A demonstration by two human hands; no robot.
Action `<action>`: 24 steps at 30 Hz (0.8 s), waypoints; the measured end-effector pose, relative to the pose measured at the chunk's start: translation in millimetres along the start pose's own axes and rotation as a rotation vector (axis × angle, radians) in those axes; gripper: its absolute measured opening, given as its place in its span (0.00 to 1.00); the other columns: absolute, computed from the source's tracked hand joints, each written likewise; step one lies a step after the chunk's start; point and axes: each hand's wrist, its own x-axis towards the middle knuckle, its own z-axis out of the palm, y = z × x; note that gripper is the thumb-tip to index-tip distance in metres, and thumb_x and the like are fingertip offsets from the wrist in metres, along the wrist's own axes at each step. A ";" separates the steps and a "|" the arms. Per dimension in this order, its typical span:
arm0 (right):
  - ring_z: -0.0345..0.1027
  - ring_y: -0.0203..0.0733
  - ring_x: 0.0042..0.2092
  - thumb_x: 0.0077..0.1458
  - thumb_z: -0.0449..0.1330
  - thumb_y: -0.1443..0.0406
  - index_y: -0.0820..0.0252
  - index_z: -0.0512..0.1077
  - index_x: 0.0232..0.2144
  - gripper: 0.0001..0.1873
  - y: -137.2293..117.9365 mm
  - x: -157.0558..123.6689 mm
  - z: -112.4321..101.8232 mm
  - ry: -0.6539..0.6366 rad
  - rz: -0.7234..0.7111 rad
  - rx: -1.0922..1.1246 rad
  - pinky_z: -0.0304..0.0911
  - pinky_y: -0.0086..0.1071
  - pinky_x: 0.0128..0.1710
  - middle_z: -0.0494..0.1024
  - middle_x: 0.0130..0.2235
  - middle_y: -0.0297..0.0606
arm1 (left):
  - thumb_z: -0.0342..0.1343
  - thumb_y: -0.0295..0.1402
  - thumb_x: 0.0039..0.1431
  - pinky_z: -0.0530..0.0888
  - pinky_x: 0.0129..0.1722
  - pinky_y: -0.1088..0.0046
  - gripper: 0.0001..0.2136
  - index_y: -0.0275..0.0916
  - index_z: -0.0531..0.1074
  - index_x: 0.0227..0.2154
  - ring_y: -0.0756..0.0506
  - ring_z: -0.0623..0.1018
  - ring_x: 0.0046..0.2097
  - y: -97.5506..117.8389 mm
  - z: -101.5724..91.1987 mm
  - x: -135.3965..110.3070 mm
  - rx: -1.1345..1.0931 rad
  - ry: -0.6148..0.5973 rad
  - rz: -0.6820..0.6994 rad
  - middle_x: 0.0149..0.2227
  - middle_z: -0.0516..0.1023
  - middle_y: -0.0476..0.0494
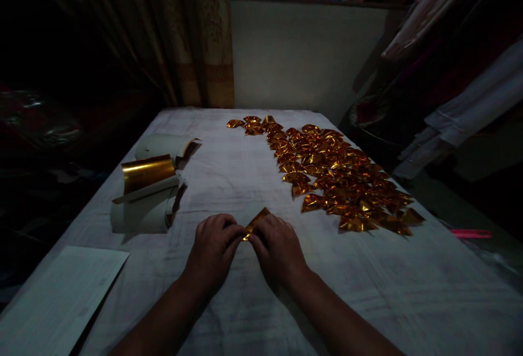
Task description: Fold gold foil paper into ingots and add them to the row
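Observation:
A small piece of shiny gold paper (258,217) is pinched between my two hands, low over the cloth-covered table (229,181). My left hand (214,244) grips its near left end with thumb and fingers closed. On the other side my right hand (280,244) holds it, fingers bent over and hiding much of it. One pointed corner of the gold paper sticks up past the right fingers. To the right and farther back lies a heap of folded gold paper pieces (327,165), several rows deep.
Curled sheets, white outside and gold inside (149,173), lie at the left. A flat white sheet (61,296) rests at the front left corner. Behind are a curtain (192,34) and a pale wall (306,56). Clothes (482,89) hang at the right, above a pink handle (469,233).

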 end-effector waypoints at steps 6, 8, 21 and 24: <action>0.68 0.42 0.38 0.53 0.66 0.72 0.57 0.72 0.30 0.08 7.8 3.3 -3.2 -0.030 -0.004 0.077 0.57 0.34 0.39 0.75 0.34 0.34 | 0.58 0.29 0.62 0.66 0.46 0.61 0.06 0.47 0.79 0.37 0.43 0.73 0.44 -1.6 -0.2 -0.4 -0.001 0.001 0.004 0.40 0.76 0.48; 0.68 0.41 0.38 0.53 0.66 0.73 0.57 0.72 0.29 0.08 10.4 3.7 -3.7 -0.042 -0.008 0.097 0.57 0.34 0.39 0.75 0.34 0.34 | 0.57 0.29 0.62 0.66 0.46 0.61 0.07 0.47 0.79 0.38 0.43 0.73 0.44 -1.9 -0.5 -0.8 -0.005 -0.005 0.011 0.40 0.75 0.48; 0.69 0.41 0.39 0.55 0.63 0.73 0.56 0.73 0.31 0.06 15.5 2.0 -3.1 -0.034 -0.058 0.127 0.60 0.34 0.40 0.76 0.35 0.34 | 0.54 0.26 0.61 0.68 0.48 0.60 0.11 0.47 0.78 0.39 0.43 0.73 0.45 0.1 -2.0 -1.7 0.006 0.023 0.024 0.41 0.76 0.47; 0.69 0.42 0.40 0.55 0.63 0.72 0.56 0.73 0.31 0.06 12.7 2.1 -2.3 -0.023 -0.054 0.112 0.59 0.35 0.42 0.76 0.36 0.34 | 0.55 0.28 0.61 0.68 0.48 0.59 0.08 0.46 0.78 0.38 0.42 0.73 0.45 4.1 -2.9 -0.9 0.021 0.013 0.001 0.41 0.75 0.47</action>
